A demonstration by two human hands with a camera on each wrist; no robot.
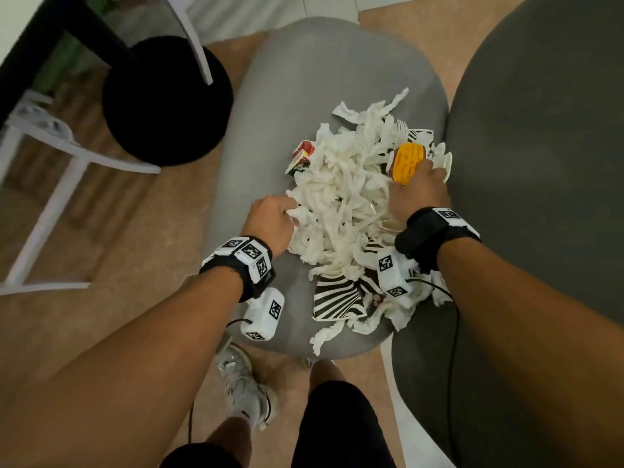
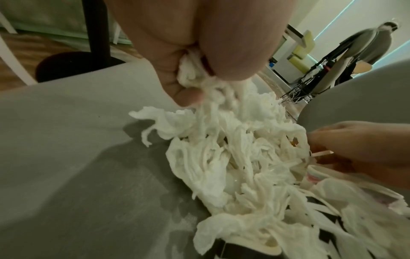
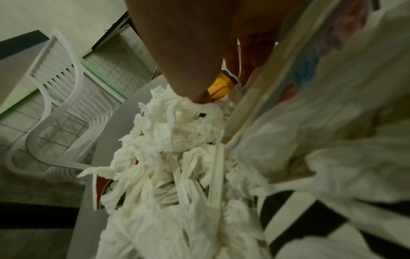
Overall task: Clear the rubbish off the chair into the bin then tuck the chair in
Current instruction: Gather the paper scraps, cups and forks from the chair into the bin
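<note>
A heap of shredded white tissue [image 1: 344,197] lies on the grey chair seat [image 1: 304,79], mixed with a yellow wrapper [image 1: 407,160], a red and green carton [image 1: 300,157] and a black-and-white striped paper piece [image 1: 336,300]. My left hand [image 1: 273,214] grips a bunch of tissue at the heap's left edge; the left wrist view shows the left hand [image 2: 195,73] with its fingers curled round the tissue strands [image 2: 233,157]. My right hand [image 1: 418,187] digs into the heap's right side, fingers curled by the yellow wrapper [image 3: 220,87] and paper plates. No bin is in view.
The chair's dark grey back [image 1: 540,163] rises on the right. A black round table base [image 1: 165,103] and a white slatted chair [image 1: 50,184] stand to the left. My feet [image 1: 243,383] are just before the seat. Another person [image 2: 372,45] stands far off.
</note>
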